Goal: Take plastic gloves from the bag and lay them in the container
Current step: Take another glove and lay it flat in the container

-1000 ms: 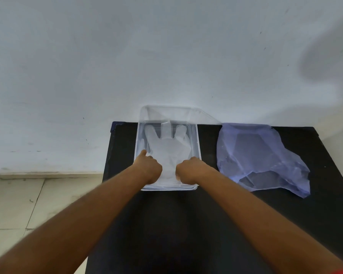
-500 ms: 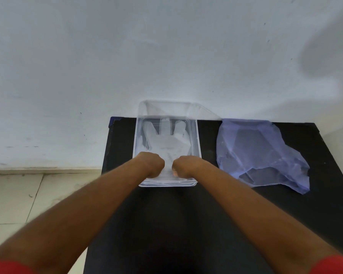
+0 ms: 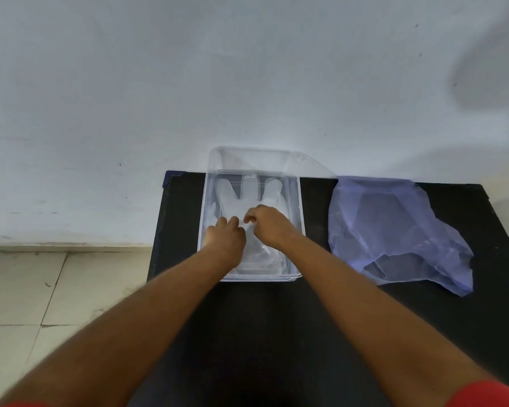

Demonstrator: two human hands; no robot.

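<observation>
A clear plastic container [image 3: 301,207] sits on the black table, its lid leaning up against the wall behind. Inside lies a see-through plastic glove [image 3: 249,190], fingers pointing to the wall. My left hand [image 3: 225,237] and my right hand [image 3: 266,226] are both inside the container, resting on the glove's palm part with fingers curled down onto the plastic. They nearly touch each other. Whether they pinch the film or only press it is unclear. The bluish plastic bag [image 3: 394,230] lies crumpled to the right of the container.
The black table [image 3: 276,333] stands against a white wall [image 3: 247,69]. Its left edge drops to a tiled floor [image 3: 41,289]. The bag covers much of the table's right side.
Both hands have moved from the container's near end farther in, toward the glove's fingers, and drawn closer together. The glove and bag lie where they were.
</observation>
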